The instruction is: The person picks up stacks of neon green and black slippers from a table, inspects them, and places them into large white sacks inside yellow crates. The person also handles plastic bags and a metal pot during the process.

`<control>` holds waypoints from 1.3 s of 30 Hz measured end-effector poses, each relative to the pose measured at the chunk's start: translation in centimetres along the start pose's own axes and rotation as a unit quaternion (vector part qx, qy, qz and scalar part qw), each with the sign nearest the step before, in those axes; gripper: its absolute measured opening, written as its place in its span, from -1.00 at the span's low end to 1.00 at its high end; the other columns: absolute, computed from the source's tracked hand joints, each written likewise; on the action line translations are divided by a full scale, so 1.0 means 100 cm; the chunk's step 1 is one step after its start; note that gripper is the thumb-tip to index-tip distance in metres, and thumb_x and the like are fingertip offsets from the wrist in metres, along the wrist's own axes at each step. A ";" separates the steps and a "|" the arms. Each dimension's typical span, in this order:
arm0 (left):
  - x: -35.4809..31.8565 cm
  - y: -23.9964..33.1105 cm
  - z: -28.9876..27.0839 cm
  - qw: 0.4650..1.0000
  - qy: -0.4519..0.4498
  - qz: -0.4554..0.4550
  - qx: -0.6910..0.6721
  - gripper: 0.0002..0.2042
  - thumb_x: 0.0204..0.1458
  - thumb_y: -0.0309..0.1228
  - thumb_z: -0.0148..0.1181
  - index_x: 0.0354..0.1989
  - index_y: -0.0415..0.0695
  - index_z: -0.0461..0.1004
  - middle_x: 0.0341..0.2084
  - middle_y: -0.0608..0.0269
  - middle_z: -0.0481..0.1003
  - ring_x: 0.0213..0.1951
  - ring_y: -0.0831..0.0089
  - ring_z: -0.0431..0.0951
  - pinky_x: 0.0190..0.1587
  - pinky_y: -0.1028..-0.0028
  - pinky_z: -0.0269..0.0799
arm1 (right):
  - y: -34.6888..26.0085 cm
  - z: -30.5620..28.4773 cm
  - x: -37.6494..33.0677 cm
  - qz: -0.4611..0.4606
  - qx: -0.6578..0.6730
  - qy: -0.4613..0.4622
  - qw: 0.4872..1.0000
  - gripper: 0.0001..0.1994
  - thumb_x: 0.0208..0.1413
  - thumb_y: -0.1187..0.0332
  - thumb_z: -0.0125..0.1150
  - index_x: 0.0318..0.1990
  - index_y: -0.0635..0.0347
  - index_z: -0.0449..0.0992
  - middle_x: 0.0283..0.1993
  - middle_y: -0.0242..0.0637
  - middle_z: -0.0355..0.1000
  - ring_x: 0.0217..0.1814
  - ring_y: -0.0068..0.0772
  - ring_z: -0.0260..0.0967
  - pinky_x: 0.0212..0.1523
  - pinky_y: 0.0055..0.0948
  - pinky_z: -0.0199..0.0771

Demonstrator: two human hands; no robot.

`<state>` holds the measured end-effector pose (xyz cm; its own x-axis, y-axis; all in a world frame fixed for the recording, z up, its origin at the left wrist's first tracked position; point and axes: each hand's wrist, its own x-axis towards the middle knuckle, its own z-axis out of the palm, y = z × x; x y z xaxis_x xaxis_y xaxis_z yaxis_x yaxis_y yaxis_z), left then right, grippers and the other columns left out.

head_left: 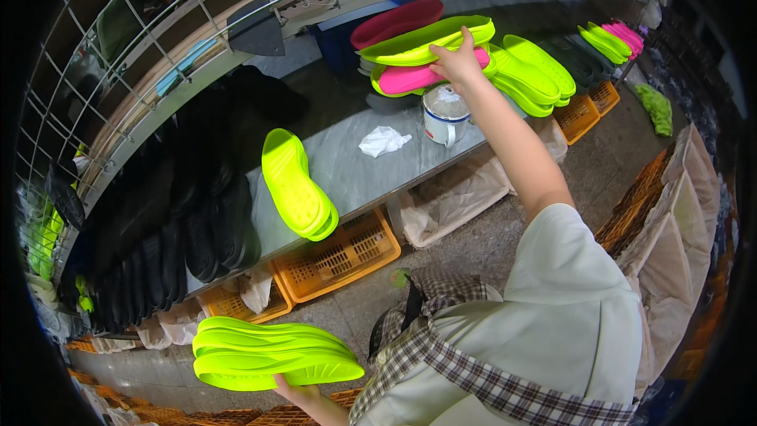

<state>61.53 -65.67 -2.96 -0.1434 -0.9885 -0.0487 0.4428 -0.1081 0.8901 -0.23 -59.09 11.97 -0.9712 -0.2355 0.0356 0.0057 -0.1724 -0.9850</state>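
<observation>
My left hand [293, 389] holds a stack of neon yellow-green shoe soles [272, 353] from below, at the lower left in front of the workbench. My right hand [459, 61] reaches across the bench, its fingers over the rim of a neon green sole [422, 42]. Under that one shows a pink sole [410, 77]; a dark red sole [394, 24] lies behind. More neon green soles [532, 75] sit to the right of my hand. Another neon pair [298, 185] rests alone near the bench's front edge.
A white lidded mug [445, 114] stands close below my right forearm, beside a crumpled white tissue [384, 141]. Black soles [209, 225] crowd the bench's left end. Orange crates [339, 256] sit underneath. A wire mesh [197, 12] borders the far side.
</observation>
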 end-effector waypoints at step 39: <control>-0.055 0.021 -0.027 0.989 0.024 0.101 -0.108 -0.41 0.11 -0.21 0.07 0.24 -0.23 0.07 0.12 0.02 0.26 0.09 0.12 0.33 0.11 0.14 0.29 | 0.410 0.045 -0.435 -0.128 -0.572 -0.806 -0.084 -0.59 0.05 0.19 0.05 0.05 0.12 0.43 0.14 -0.20 0.30 0.10 -0.15 0.27 0.03 -0.17 0.28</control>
<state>65.61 -60.79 -2.02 0.0084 -0.9955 0.0942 0.6378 0.0779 0.7663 43.35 -60.20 -29.22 0.3296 -0.0945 -0.9394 -0.8006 -0.5554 -0.2251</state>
